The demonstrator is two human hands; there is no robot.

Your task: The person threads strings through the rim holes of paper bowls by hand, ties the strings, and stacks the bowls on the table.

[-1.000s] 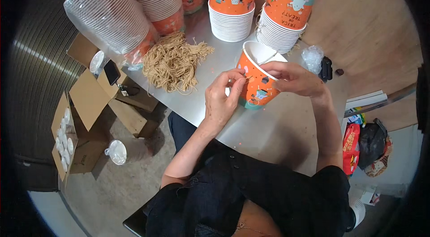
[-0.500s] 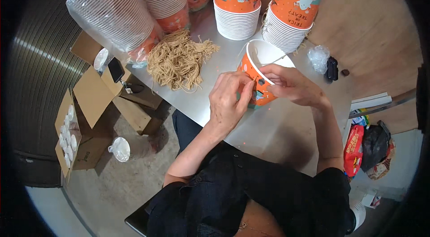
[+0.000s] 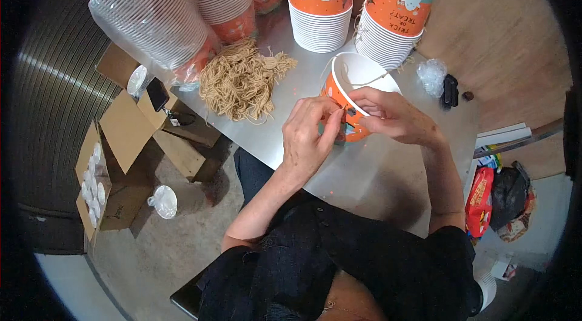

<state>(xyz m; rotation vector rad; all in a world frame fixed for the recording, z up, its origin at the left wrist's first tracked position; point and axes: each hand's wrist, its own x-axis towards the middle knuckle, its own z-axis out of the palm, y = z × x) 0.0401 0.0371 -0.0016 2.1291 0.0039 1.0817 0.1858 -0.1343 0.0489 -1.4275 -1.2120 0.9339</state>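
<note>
An orange paper bucket [image 3: 357, 134] with a white rim and printed figures leans on the metal table in front of me, its mouth tilted up. My left hand [image 3: 308, 130] is closed in a pinch against the bucket's outer wall, just below the rim; whatever is between thumb and forefinger is too small to make out. Close beside those fingertips, my right hand [image 3: 397, 116] grips the bucket at the near rim, with fingers bent over the edge. A beige cord [image 3: 374, 79] lies in a curve across the bucket's mouth. To the left sits a tangled heap of beige cords [image 3: 245, 81].
Two upside-down bucket stacks, one [image 3: 321, 27] and another [image 3: 391, 33], stand behind. Plastic-wrapped stacks [image 3: 160, 15] are at back left. A clear plastic wad [image 3: 431, 78] and black object [image 3: 450, 92] lie right. An open carton [image 3: 124, 200] is on the floor.
The right hand's fingers have shifted slightly at the rim, and the bucket has tilted a little. The left hand keeps nearly the same place.
</note>
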